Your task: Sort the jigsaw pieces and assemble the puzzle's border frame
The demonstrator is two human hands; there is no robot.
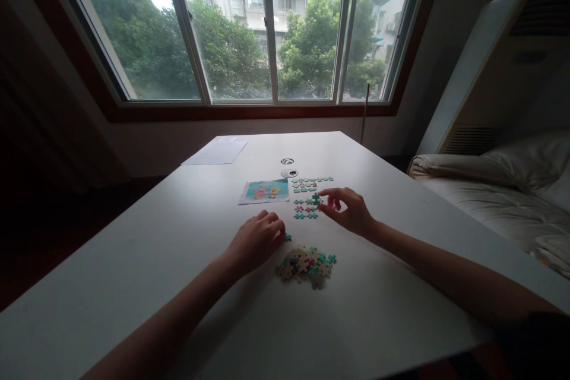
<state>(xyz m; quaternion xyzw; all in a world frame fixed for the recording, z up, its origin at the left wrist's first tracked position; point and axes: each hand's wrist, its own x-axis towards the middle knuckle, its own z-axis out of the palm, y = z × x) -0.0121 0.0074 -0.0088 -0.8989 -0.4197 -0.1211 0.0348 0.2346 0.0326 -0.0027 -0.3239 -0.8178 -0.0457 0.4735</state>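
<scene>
My left hand [256,240] rests curled on the white table [178,237], its fingertips closed on a small teal puzzle piece [287,237]. Just below it lies a heap of loose puzzle pieces [306,265], some face down. My right hand [346,208] pinches a teal piece [316,198] at the edge of several sorted teal pieces [305,208] laid out in rows. A second row of pieces [312,183] lies farther back. The colourful reference picture [264,191] lies left of the rows.
A sheet of paper [217,151] lies at the table's far left. Two small round objects [288,167] sit behind the picture. A large window [262,24] fills the back wall. A sofa with a cushion [499,178] stands at the right.
</scene>
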